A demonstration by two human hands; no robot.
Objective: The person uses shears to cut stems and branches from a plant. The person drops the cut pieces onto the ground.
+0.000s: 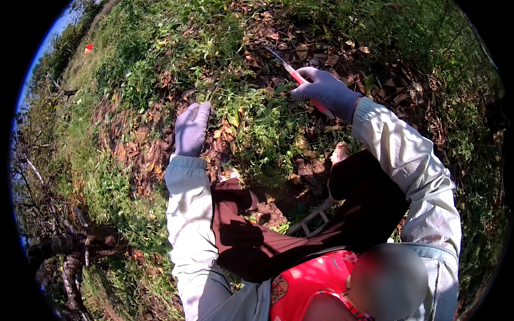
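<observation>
My left hand (192, 127), in a lilac knit glove with dotted grip, is closed at the fingertips around thin green weed stems (211, 94). In my right hand (327, 94), gloved alike, is the red handle of a hand tool (299, 77). Its narrow metal end points up and to the left over dry leaves; whether it is a sickle or a saw I cannot tell. Low green weeds (267, 124) grow between my hands. Both hands are apart from each other, at about the same distance before me.
Dry fallen leaves (136, 148) cover the soil among the weeds. A slatted grey frame (311, 220) lies between my bent legs. A rough tree trunk (72, 244) stands at the lower left, and a small red object (88, 48) shows far off at the upper left.
</observation>
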